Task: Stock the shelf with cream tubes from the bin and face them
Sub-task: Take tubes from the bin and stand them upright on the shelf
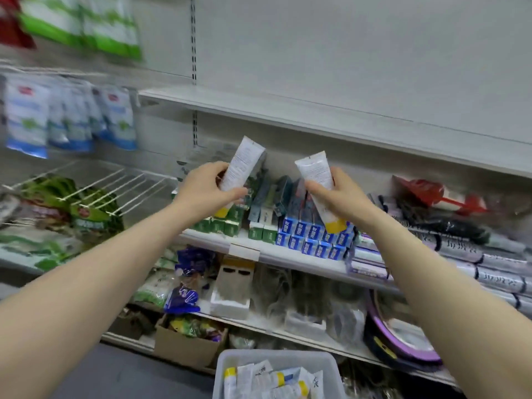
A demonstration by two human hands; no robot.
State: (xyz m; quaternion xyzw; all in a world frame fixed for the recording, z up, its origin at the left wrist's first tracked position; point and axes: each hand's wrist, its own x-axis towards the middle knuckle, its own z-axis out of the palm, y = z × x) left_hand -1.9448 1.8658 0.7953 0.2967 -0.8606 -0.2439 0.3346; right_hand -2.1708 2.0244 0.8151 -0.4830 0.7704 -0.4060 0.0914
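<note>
Both hands are up in front of the shelf (302, 256) with the boxes, each one holding a cream tube. The left hand (205, 191) is wrapping its fingers and thumb around the left tube (240, 165), which is tilting a bit to the right with its yellow cap pointing down, printed back side facing the camera. The right hand (339, 197) is gripping the right tube (318, 180) the same way, cap down, crimped end up and leaning left. Both tubes are hovering above the shelf, in front of the green boxes (230, 224) and the blue boxes (312, 240) that are sitting on it, not touching them as far as I can tell. The empty shelf (316, 116) is sitting just above that one. Way below the shelf, at the bottom edge, the bin (230, 361) is sitting with more tubes (276, 381) piled inside, yellow caps showing. Left side's pretty blurry.
</note>
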